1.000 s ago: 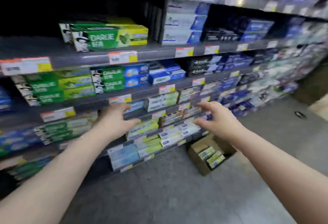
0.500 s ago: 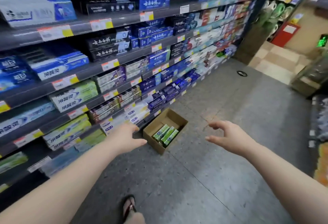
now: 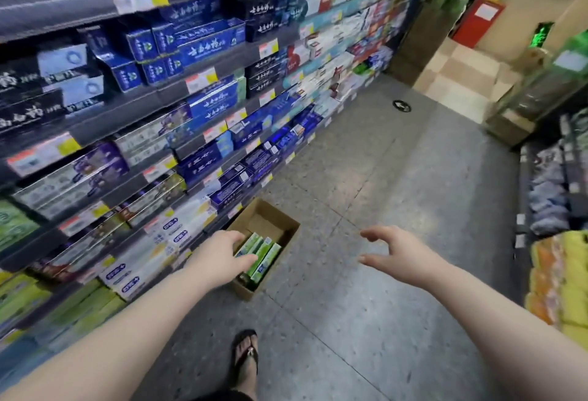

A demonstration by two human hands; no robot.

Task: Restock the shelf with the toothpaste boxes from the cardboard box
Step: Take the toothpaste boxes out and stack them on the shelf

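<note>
Left hand [image 3: 222, 254] reaches out, fingers spread and empty, over the near end of the cardboard box [image 3: 288, 225] on the floor beside the bottom shelf [image 3: 197, 225]. Right hand [image 3: 397, 249] hovers open too. A few green toothpaste boxes [image 3: 262, 254] left inside, so restocking's unfinished.

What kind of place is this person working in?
Most likely a shop aisle, in a supermarket or drugstore: long shelves packed with toothpaste boxes, price tags along the shelf edges, and a cardboard box of stock on the floor.
</note>
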